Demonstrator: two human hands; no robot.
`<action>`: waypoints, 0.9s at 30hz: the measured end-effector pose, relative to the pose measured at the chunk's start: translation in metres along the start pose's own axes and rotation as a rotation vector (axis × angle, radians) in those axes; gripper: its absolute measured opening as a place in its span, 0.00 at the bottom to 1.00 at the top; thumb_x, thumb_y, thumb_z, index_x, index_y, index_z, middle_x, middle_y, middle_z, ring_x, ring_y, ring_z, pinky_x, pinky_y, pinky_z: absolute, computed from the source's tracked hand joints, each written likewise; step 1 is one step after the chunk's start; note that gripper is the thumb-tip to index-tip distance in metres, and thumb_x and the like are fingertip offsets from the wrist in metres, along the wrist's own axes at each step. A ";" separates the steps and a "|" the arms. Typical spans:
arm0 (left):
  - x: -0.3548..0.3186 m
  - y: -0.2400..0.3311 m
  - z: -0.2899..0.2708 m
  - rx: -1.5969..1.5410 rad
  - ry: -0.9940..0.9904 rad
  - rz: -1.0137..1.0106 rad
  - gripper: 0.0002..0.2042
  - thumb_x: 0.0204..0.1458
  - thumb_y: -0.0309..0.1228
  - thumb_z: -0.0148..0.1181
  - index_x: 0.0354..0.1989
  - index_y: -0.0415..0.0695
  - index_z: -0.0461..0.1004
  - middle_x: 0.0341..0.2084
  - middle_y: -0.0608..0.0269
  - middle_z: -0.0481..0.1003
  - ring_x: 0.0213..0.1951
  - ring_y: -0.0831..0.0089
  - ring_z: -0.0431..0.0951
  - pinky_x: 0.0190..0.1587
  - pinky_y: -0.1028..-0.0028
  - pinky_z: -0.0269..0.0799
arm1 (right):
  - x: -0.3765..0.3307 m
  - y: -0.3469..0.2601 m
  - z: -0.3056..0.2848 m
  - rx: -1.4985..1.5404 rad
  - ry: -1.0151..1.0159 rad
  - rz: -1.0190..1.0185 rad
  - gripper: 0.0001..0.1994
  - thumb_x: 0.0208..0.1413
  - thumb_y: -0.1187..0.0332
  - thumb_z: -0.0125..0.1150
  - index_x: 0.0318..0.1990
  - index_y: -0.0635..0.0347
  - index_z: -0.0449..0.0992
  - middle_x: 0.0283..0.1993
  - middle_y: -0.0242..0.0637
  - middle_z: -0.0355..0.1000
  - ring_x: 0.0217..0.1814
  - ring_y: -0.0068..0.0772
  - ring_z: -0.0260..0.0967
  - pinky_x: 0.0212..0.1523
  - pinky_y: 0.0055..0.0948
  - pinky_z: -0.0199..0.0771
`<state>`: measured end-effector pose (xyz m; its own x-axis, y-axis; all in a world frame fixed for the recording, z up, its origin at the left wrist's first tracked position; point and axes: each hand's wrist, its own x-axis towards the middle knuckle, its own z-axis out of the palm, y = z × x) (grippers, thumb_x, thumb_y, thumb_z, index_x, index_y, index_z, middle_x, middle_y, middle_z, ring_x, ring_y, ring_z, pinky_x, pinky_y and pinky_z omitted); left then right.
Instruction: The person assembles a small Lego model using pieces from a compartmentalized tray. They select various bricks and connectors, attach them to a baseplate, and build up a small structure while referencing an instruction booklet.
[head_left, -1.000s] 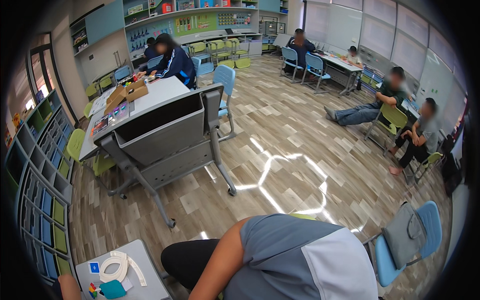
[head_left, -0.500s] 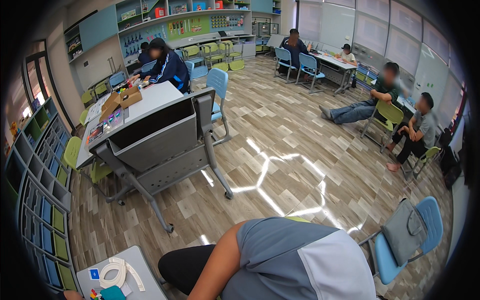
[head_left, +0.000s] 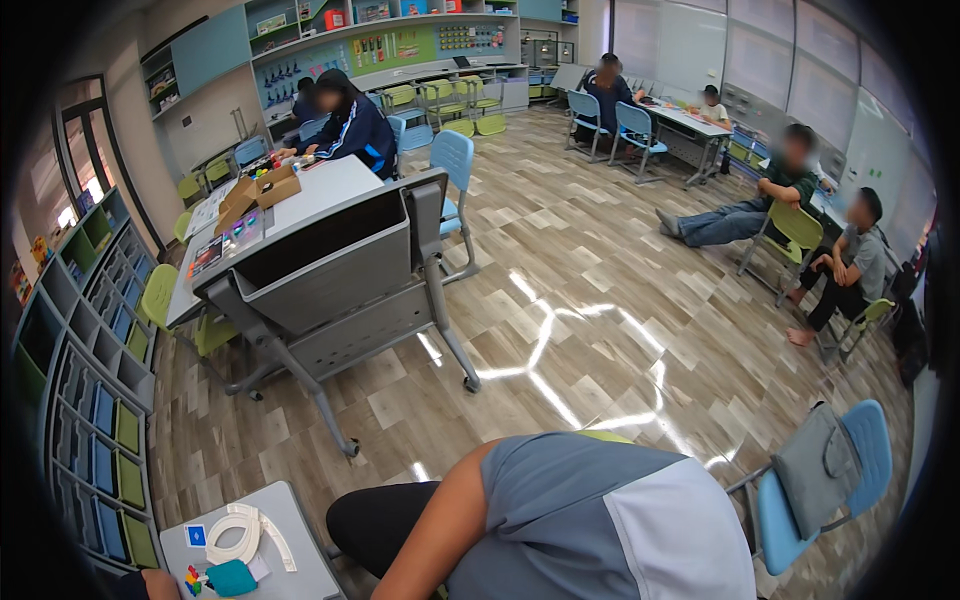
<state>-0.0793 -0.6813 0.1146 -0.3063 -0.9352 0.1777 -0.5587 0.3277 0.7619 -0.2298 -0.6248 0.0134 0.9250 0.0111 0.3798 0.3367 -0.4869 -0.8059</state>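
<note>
Neither of my hands can be made out in the head view. Right in front of me a person in a grey and white shirt bends forward, with a bare arm reaching down past the lower edge; that person's hand is out of sight. At the lower left is a grey table. On it lie a curled white strip, a small blue card, a teal cloth-like item and several small coloured pieces. Beside these, a partly cut-off hand or forearm with a dark sleeve shows; whose it is stays unclear.
A wheeled table bears an open cardboard box; a person in a navy jacket sits behind it. Shelves with bins line the left. A blue chair holds a grey bag. Other people sit at the right.
The whole view has shifted, so the room sits slightly farther right and lower. More of the dark-sleeved arm shows at the lower left. The bent person keeps nearly the same posture.
</note>
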 end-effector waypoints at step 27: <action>-0.310 0.049 0.017 -0.563 0.949 -0.716 0.11 0.58 0.18 0.57 0.48 0.37 0.80 0.48 0.63 0.71 0.45 0.76 0.76 0.48 0.77 0.74 | 0.035 -0.045 0.014 0.181 -0.589 0.007 0.15 0.67 0.56 0.60 0.52 0.56 0.76 0.50 0.39 0.73 0.54 0.46 0.70 0.57 0.44 0.68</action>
<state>-0.0252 -0.3733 0.0859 0.7075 -0.6831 -0.1814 0.0964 -0.1610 0.9822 -0.2104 -0.5902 0.0569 0.8516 0.5145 0.1008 0.3068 -0.3332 -0.8916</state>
